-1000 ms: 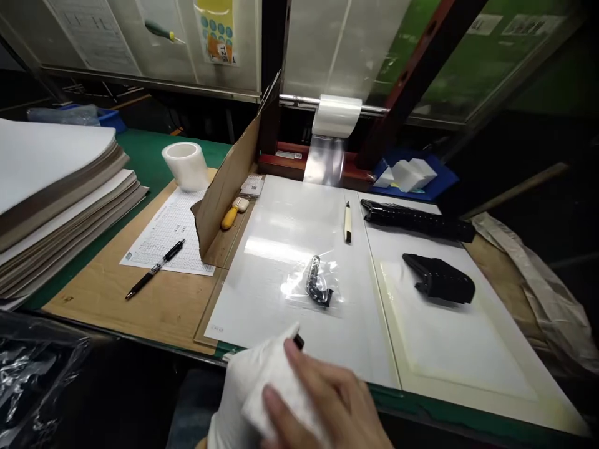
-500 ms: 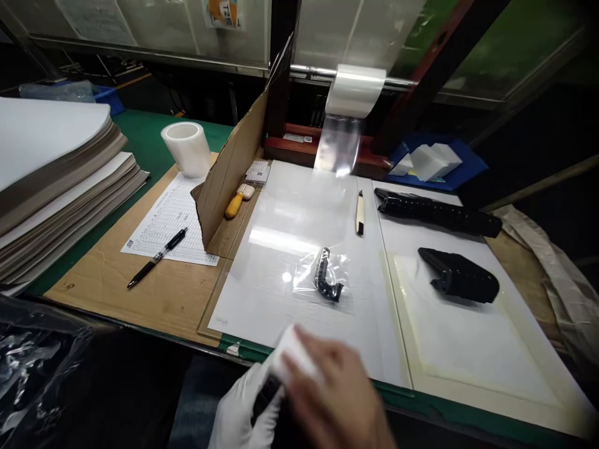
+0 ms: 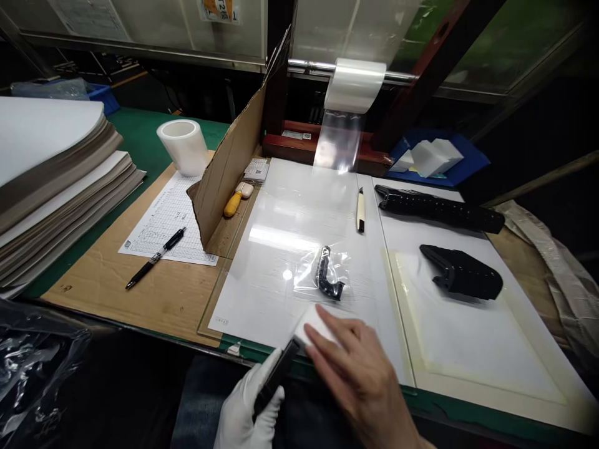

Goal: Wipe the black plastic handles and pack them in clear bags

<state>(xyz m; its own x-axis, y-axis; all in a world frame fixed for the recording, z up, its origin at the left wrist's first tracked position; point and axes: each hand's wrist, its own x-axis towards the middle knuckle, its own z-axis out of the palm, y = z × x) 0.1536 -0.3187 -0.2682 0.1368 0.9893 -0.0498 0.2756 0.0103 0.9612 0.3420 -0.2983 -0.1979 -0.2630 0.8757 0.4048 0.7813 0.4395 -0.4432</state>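
My left hand (image 3: 250, 402), in a white glove, grips a long black part (image 3: 277, 380) at the bottom centre, tilted up to the right. In my bare right hand (image 3: 355, 368) is a white block (image 3: 314, 325), pinched between thumb and fingers and touching the upper end of the black part. Just beyond my hands, a bent black piece (image 3: 326, 274) lies under clear film on the white sheet (image 3: 262, 280). A cutter (image 3: 360, 211) rests further back. To the right are a long black part (image 3: 440, 210) and a shorter one (image 3: 463, 272).
A film roll (image 3: 358, 84) hangs on a metal rod at the back. The blue bin (image 3: 468, 163) holds white blocks. An upright cardboard divider (image 3: 234, 156), a yellow-handled tool (image 3: 233, 204), a pen (image 3: 156, 257), a white roll (image 3: 185, 149) and a paper stack (image 3: 56, 187) stand or lie left.
The white block and my right hand have moved up and to the right, to the upper end of the black part. More of that part now shows in my left hand.
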